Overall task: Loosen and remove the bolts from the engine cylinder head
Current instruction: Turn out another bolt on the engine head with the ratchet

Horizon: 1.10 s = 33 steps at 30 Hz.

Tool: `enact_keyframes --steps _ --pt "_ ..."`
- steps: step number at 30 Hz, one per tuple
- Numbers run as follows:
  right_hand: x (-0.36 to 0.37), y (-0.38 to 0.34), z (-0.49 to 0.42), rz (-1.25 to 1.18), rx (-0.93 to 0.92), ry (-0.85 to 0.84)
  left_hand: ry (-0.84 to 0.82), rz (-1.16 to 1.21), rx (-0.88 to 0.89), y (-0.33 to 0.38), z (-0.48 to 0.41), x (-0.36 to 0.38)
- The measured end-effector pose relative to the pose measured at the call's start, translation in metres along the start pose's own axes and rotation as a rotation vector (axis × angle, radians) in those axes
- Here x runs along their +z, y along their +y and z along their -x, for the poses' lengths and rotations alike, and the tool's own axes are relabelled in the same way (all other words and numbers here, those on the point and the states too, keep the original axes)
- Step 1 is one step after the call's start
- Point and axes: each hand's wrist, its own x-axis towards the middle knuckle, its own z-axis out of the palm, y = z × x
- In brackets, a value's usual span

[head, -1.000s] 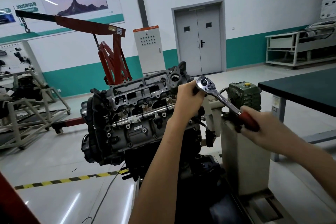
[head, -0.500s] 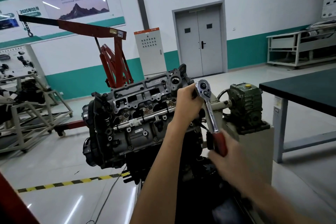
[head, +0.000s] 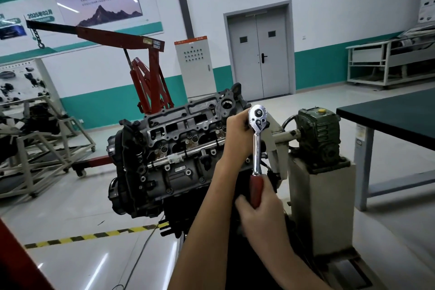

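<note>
Head view: cylinder head [head: 179,143] sits centre frame, its top face tilted toward the camera.
Ratchet [head: 258,139]: at the cylinder head's 3 o'clock end, drive end up, red handle pointing to 6 o'clock.
Left hand [head: 236,135]: fingers curled round the ratchet's drive end.
Right hand [head: 262,215]: fingers grip the red handle.
Bench [head: 388,110]: at 3 o'clock, well apart.

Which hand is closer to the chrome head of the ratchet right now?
Left. The left hand is pressed against the ratchet head; the right hand grips the red handle below.
</note>
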Motion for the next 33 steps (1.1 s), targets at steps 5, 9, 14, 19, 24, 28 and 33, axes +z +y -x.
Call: enact_keyframes --steps 5,9,14,19,24,28,33 --pt "-0.069 0.002 -0.027 0.325 -0.103 -0.224 -0.017 0.003 -0.080 0.000 -0.001 -0.001" --pt "-0.142 -0.019 -0.080 0.747 -0.294 -0.342 -0.067 -0.054 -0.071 0.005 -0.004 -0.001" --pt "-0.110 -0.009 -0.056 0.601 -0.182 -0.231 -0.025 -0.007 -0.066 0.002 -0.002 -0.003" --pt "-0.009 0.001 -0.005 0.038 0.029 -0.006 0.003 -0.028 -0.040 0.000 -0.003 -0.001" --pt "-0.062 0.005 -0.029 0.308 -0.074 -0.198 -0.028 -0.020 -0.089 0.000 -0.002 -0.005" --pt "-0.139 -0.024 -0.079 0.720 -0.296 -0.376 -0.071 -0.050 -0.088 0.005 -0.003 -0.006" --pt "-0.114 -0.007 -0.060 0.651 -0.255 -0.178 -0.059 -0.032 -0.066 0.004 -0.001 -0.005"
